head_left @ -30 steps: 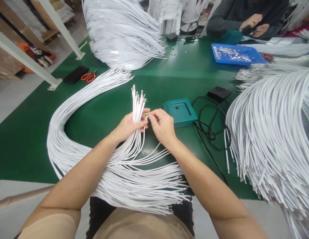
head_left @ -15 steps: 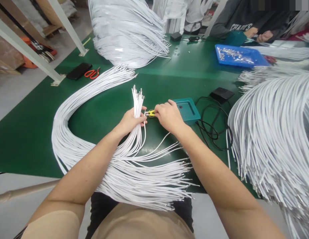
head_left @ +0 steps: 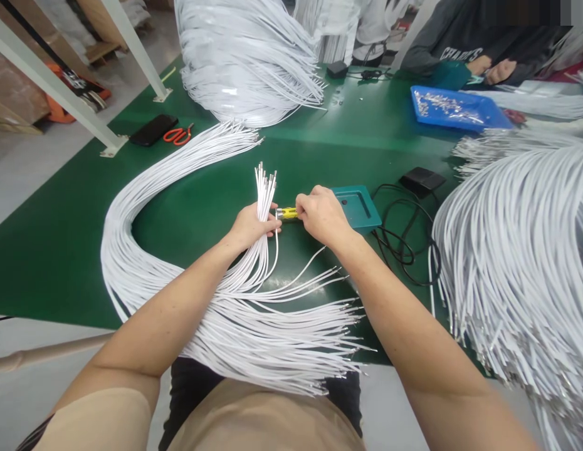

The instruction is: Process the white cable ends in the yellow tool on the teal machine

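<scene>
My left hand (head_left: pixel 254 227) is closed round a bundle of white cables (head_left: pixel 266 203), their metal-tipped ends pointing up. One single cable stands apart beside the thumb. My right hand (head_left: pixel 323 214) grips a pair of yellow-handled pliers (head_left: pixel 288 213); its jaws are at the tip of that single cable, and whether they bite on it I cannot tell. From the bundle the cables run down into a large curved hank (head_left: pixel 115 250) lying on the table, with many loose ends (head_left: pixel 315 338) fanned out below my right forearm.
Behind my right hand lies a teal tray (head_left: pixel 367 207) with black cords (head_left: pixel 399 247). Big white cable heaps stand at the back (head_left: pixel 249 62) and right (head_left: pixel 512 238). Red-handled snips (head_left: pixel 178 134) lie by a black phone (head_left: pixel 154 129). A co-worker's hands (head_left: pixel 491 67) are behind a blue tray (head_left: pixel 461 122).
The pliers have turned in my right hand, so more of the yellow handle shows. The single cable's tip stays at the jaws. The whole view has shifted slightly.
</scene>
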A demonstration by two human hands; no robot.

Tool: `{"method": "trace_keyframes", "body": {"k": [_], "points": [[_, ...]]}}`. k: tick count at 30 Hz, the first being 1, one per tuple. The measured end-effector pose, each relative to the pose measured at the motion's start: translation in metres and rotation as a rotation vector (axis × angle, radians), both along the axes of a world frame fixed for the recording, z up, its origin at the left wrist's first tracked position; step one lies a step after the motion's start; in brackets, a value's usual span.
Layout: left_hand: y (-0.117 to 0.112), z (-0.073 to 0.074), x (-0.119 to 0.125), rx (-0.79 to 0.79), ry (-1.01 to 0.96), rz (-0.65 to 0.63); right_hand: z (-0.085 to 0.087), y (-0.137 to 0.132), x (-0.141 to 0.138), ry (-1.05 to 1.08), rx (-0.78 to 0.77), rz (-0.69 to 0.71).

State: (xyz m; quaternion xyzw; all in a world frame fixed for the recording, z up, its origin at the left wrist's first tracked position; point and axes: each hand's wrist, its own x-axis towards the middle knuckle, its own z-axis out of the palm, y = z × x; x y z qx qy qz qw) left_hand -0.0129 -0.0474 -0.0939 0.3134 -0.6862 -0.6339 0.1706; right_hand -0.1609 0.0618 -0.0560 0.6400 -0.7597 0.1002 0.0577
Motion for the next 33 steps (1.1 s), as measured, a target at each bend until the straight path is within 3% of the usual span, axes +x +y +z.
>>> {"method": "trace_keyframes", "body": {"k": [4, 9, 13, 17, 21, 24, 29, 33], "points": [[0.002, 0.002, 0.000, 0.003, -0.015, -0.004, 0.002, 0.007, 0.001, 0.020, -0.041, -0.044], [0.000, 0.001, 0.001, 0.006, -0.022, -0.018, -0.004, 0.020, -0.003, 0.114, -0.145, -0.338], [-0.003, 0.001, 0.003, 0.029, -0.017, -0.015, -0.010, 0.020, -0.007, 0.108, -0.133, -0.363], [-0.005, 0.010, 0.010, -0.035, 0.013, 0.026, 0.000, 0.021, 0.010, 0.019, -0.229, -0.236], [-0.005, 0.019, 0.016, -0.053, 0.058, 0.036, 0.012, 0.027, 0.051, -0.160, -0.184, 0.220], [-0.003, 0.022, 0.016, -0.002, 0.077, 0.029, 0.008, 0.029, 0.078, -0.084, -0.072, 0.447], [0.000, 0.024, 0.014, 0.077, 0.097, 0.005, -0.005, 0.034, 0.096, 0.010, 0.063, 0.447], [0.000, 0.027, 0.014, 0.285, 0.132, 0.003, 0.009, 0.044, 0.103, -0.171, 0.289, 0.327]]}}
